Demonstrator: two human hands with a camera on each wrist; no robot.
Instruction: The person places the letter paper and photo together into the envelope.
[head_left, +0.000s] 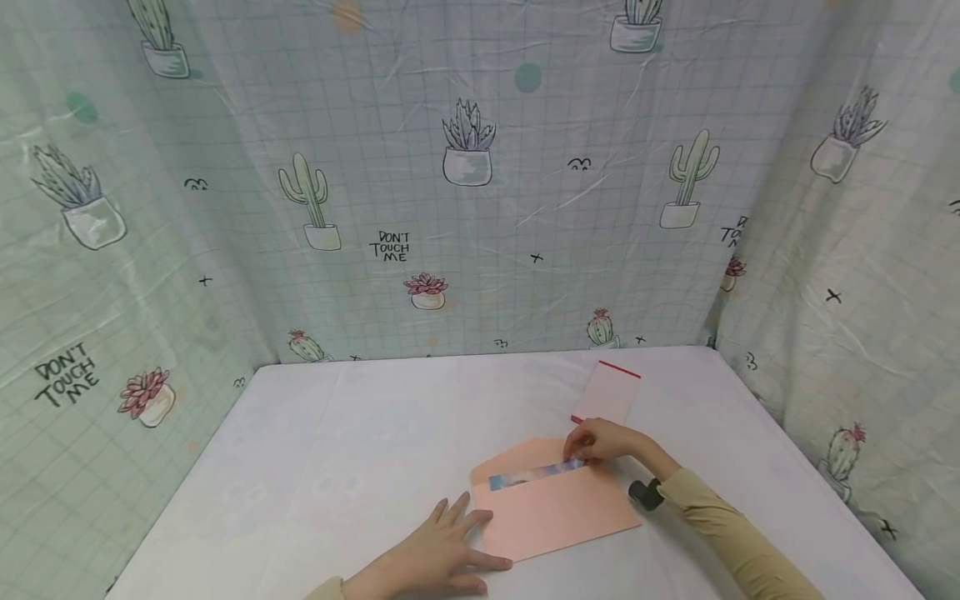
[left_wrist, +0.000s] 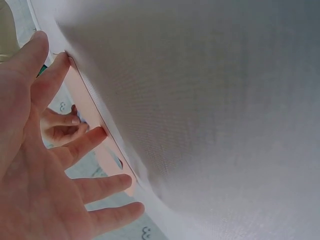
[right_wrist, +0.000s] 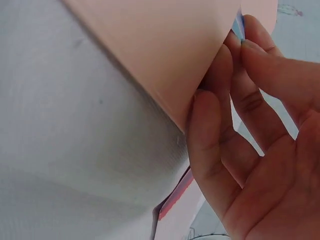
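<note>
A peach envelope lies on the table with its flap folded open at the far side. A strip of a blue and purple printed card shows above the envelope's opening; the rest is hidden inside. My right hand pinches the card's right end between thumb and index finger, with the blue edge of the card visible there. The other right fingers rest along the envelope's side. My left hand lies spread at the envelope's left edge, its fingertips touching the envelope.
Behind my right hand lies a pale pink flat piece with red ends. A black band sits by my right wrist. The white table is bounded by a cactus-print curtain at the back and sides.
</note>
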